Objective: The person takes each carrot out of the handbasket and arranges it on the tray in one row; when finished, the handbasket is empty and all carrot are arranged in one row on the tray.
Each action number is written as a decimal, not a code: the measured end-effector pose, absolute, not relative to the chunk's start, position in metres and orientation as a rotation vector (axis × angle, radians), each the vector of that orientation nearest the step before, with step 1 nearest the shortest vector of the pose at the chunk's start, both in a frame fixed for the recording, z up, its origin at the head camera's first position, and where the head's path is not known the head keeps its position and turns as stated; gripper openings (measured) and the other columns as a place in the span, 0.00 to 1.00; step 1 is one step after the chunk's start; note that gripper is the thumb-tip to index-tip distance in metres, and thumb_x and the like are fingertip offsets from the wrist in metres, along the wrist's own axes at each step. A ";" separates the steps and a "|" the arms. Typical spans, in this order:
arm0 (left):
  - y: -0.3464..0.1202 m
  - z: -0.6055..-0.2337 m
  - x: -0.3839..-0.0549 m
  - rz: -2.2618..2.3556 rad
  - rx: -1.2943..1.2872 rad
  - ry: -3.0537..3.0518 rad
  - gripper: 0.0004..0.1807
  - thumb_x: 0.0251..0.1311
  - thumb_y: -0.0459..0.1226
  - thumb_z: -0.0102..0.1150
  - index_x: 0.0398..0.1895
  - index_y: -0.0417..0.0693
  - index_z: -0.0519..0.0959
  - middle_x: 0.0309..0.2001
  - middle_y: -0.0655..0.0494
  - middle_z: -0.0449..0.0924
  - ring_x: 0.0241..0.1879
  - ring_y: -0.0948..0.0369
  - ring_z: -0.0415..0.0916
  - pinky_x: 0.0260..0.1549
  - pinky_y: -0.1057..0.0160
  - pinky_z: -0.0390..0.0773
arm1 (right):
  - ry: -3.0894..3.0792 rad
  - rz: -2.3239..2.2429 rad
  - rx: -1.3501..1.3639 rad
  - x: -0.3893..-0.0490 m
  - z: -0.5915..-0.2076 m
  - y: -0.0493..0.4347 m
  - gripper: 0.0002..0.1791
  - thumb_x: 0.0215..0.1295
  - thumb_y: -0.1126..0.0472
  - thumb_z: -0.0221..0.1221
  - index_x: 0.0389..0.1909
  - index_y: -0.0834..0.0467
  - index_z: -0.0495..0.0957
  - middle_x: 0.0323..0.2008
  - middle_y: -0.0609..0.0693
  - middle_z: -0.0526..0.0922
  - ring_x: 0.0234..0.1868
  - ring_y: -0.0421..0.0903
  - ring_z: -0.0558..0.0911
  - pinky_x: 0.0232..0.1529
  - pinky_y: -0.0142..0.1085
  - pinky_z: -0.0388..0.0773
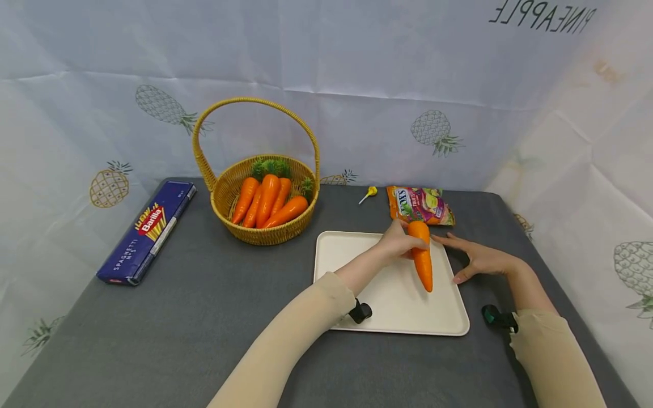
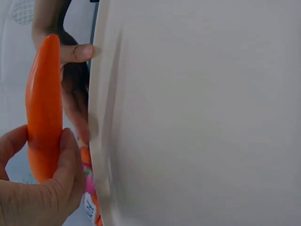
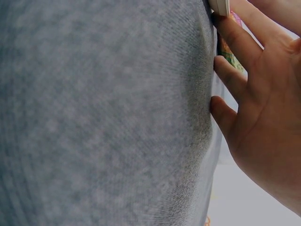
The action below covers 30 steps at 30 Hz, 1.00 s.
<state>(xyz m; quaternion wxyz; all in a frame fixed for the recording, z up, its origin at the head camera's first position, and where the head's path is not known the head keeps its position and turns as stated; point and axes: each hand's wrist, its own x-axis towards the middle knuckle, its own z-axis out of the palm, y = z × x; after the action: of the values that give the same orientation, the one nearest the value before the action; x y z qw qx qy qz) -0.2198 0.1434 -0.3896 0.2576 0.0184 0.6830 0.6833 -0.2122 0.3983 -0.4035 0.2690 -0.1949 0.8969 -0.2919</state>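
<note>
An orange carrot [image 1: 422,258] without visible leaves is pinched between the thumb and fingers of my left hand [image 1: 399,241], above a cream tray [image 1: 377,317]. The left wrist view shows the same carrot [image 2: 44,103] from the side, its narrow end pointing away from the hand [image 2: 42,197]. My right hand [image 1: 479,258] is at the tray's right edge, fingers spread. In the left wrist view its thumb tip and a finger touch the rim. The right wrist view shows the right hand's [image 3: 268,89] fingertips down near the cloth, one beside the tray corner [image 3: 220,6].
A wicker basket [image 1: 265,237] holding several carrots [image 1: 268,198] stands behind and left of the tray. A blue spaghetti box [image 1: 148,232] lies at the far left. Behind the tray are a yellow lollipop [image 1: 371,191] and an orange candy bag [image 1: 420,205]. Patterned cloth hangs behind.
</note>
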 end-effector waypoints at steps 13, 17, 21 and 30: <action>0.161 -0.394 -0.210 1.763 0.002 1.957 0.24 0.50 0.31 0.72 0.48 0.37 0.71 0.42 0.46 0.76 0.32 0.57 0.76 0.45 0.51 0.87 | 2.416 -0.812 -0.519 -0.213 -0.404 0.400 0.58 0.49 0.54 0.74 0.78 0.59 0.50 0.77 0.73 0.34 0.74 0.80 0.36 0.61 0.82 0.36; 0.164 -0.397 -0.208 1.684 -0.016 2.020 0.21 0.50 0.34 0.73 0.44 0.35 0.76 0.37 0.50 0.77 0.31 0.59 0.75 0.44 0.56 0.87 | 2.422 -0.812 -0.526 -0.213 -0.405 0.400 0.58 0.48 0.54 0.74 0.77 0.60 0.51 0.77 0.73 0.34 0.74 0.80 0.37 0.61 0.82 0.36; 0.168 -0.399 -0.205 1.668 -0.003 2.013 0.19 0.50 0.34 0.73 0.44 0.36 0.77 0.34 0.51 0.77 0.29 0.59 0.76 0.44 0.56 0.87 | 2.418 -0.813 -0.502 -0.214 -0.405 0.400 0.59 0.47 0.53 0.74 0.77 0.62 0.51 0.77 0.74 0.34 0.74 0.80 0.37 0.61 0.82 0.35; 0.172 -0.401 -0.200 1.684 0.018 1.972 0.18 0.52 0.32 0.71 0.45 0.38 0.77 0.34 0.51 0.77 0.29 0.58 0.77 0.44 0.53 0.87 | 2.415 -0.815 -0.495 -0.213 -0.406 0.401 0.59 0.48 0.52 0.74 0.77 0.61 0.50 0.77 0.73 0.33 0.74 0.80 0.37 0.61 0.82 0.34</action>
<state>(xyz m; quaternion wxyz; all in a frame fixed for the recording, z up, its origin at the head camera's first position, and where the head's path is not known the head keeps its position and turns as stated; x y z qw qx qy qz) -0.2003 0.1718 -0.4011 0.2709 0.0069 0.7320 0.6250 -0.2127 0.4010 -0.4057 0.2692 -0.1838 0.8958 -0.3021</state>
